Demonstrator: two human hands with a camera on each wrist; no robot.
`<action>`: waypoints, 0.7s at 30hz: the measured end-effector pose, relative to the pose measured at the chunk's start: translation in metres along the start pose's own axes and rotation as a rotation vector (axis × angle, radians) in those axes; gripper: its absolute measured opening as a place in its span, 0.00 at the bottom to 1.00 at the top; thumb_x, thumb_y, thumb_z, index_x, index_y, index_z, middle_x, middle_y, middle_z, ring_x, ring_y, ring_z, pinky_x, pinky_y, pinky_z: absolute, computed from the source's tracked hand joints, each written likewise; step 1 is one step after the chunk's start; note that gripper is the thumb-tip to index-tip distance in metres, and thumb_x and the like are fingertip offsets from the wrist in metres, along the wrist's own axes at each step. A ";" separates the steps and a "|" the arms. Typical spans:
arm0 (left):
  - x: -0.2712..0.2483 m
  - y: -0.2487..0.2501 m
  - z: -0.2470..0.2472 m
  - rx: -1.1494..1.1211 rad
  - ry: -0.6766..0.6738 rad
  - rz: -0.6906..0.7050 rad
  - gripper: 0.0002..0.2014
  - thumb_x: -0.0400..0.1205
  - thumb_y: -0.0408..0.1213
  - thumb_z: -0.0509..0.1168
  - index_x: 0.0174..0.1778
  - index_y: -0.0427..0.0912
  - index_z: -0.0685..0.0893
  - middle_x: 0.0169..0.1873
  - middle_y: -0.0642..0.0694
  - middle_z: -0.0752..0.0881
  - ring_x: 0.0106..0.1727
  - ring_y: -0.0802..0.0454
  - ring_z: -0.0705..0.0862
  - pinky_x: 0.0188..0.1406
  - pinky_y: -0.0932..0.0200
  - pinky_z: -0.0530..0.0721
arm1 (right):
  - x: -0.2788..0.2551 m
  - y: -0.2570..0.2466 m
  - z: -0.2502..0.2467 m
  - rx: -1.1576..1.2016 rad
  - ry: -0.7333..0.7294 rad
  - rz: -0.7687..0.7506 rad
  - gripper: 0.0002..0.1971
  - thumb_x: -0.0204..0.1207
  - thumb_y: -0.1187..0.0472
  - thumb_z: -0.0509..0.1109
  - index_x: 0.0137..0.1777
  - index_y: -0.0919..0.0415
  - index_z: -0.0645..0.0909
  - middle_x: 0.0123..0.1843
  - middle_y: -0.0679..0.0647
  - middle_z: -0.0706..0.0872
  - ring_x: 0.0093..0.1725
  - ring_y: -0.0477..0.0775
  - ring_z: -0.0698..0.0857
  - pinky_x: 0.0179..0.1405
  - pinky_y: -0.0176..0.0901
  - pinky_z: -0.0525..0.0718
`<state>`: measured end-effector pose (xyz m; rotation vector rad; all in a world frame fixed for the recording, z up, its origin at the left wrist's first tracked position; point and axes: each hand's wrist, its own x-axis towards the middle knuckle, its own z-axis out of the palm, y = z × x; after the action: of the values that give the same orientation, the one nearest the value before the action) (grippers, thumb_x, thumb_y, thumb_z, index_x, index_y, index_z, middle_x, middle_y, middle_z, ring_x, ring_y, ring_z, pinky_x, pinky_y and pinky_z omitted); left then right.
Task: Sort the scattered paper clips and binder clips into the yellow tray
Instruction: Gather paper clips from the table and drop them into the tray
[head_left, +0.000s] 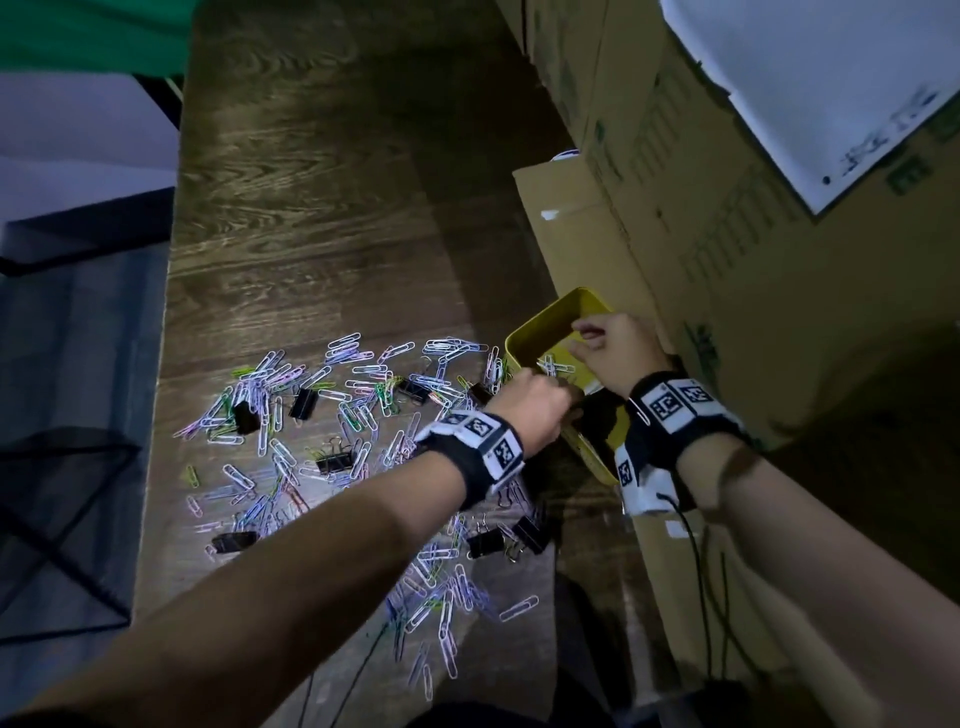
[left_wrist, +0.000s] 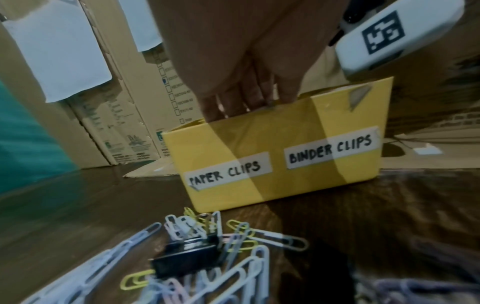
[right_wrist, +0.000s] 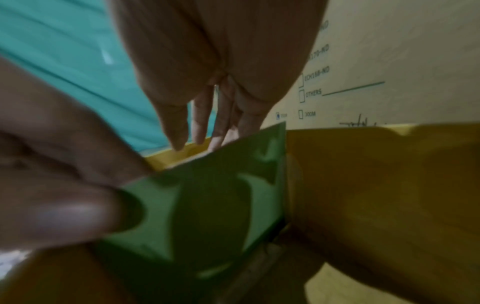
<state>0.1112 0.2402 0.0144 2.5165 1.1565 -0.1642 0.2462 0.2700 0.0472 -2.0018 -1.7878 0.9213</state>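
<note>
Barely begun: few paper clips (head_left: 553, 365) in yellow tray (head_left: 540, 325) at 3 o'clock; heap and binder clips (head_left: 303, 404) litter tabletop (head_left: 311, 208). Left hand (head_left: 532, 410) fingers hooked over tray wall; right hand (head_left: 618, 348) fingers relaxed above tray, holding nothing visible.

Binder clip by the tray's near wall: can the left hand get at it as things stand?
Probably yes. The binder clip lies on top of the pile just below the left hand, which is over the tray; only loose paper clips surround it.

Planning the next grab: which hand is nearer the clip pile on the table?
Left. The left hand is at the tray near wall, beside the pile; the right hand is over the far side.
</note>
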 end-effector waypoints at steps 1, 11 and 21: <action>0.001 0.006 -0.001 0.002 0.016 -0.054 0.06 0.80 0.36 0.61 0.50 0.42 0.81 0.45 0.43 0.87 0.49 0.42 0.84 0.53 0.52 0.72 | -0.004 -0.003 -0.002 0.009 0.021 -0.015 0.13 0.75 0.61 0.71 0.59 0.60 0.84 0.50 0.57 0.89 0.49 0.50 0.86 0.48 0.33 0.76; 0.006 0.016 -0.021 -0.275 0.111 -0.166 0.14 0.82 0.37 0.60 0.63 0.43 0.80 0.54 0.36 0.86 0.58 0.37 0.82 0.65 0.51 0.70 | -0.053 0.008 -0.008 -0.063 0.096 -0.065 0.17 0.75 0.72 0.62 0.59 0.58 0.84 0.59 0.59 0.85 0.59 0.58 0.82 0.61 0.41 0.77; -0.197 -0.013 0.030 -0.323 -0.203 -0.116 0.07 0.79 0.36 0.61 0.44 0.42 0.84 0.41 0.43 0.86 0.40 0.47 0.82 0.40 0.59 0.79 | -0.145 -0.005 0.066 -0.063 -0.591 -0.342 0.04 0.73 0.63 0.73 0.46 0.57 0.88 0.41 0.48 0.89 0.39 0.45 0.86 0.46 0.39 0.84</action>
<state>-0.0262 0.0971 0.0330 2.1018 1.1449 -0.2364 0.1979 0.1183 0.0379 -1.4629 -2.3878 1.4490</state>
